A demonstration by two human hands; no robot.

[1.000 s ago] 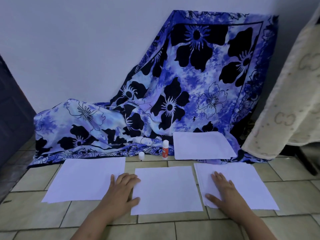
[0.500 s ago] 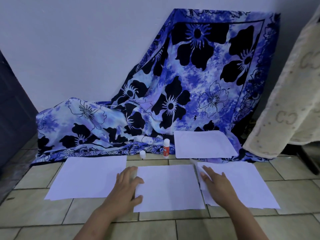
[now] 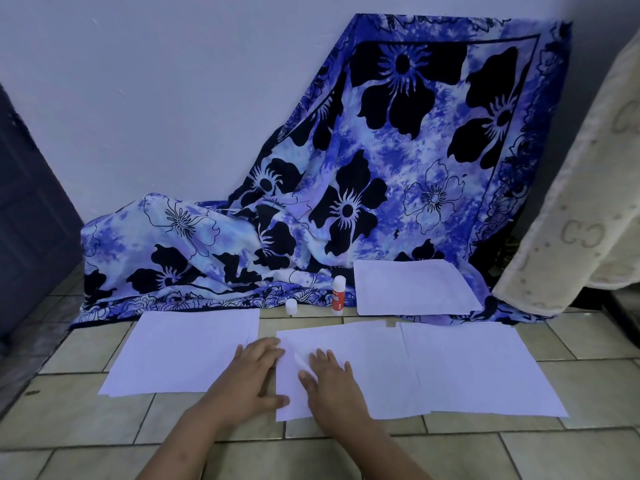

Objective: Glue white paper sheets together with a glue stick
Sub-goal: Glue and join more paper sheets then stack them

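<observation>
The right hand point(image 3: 332, 379) has left the right pile of paper point(image 3: 485, 368), where it lay flat a second ago and then worked at the pile's left edge. It now rests with straight fingers on the left part of the middle sheet point(image 3: 367, 355), close beside the left hand point(image 3: 252, 372). The middle paper now spreads wider and slightly askew, reaching the right pile and covering the strip of floor that showed between them.

paired C-shaped monogram repeated on the cream plush blanket point(image 3: 581, 233), label print on red-and-white glue stick point(image 3: 338, 295) too small to read
</observation>
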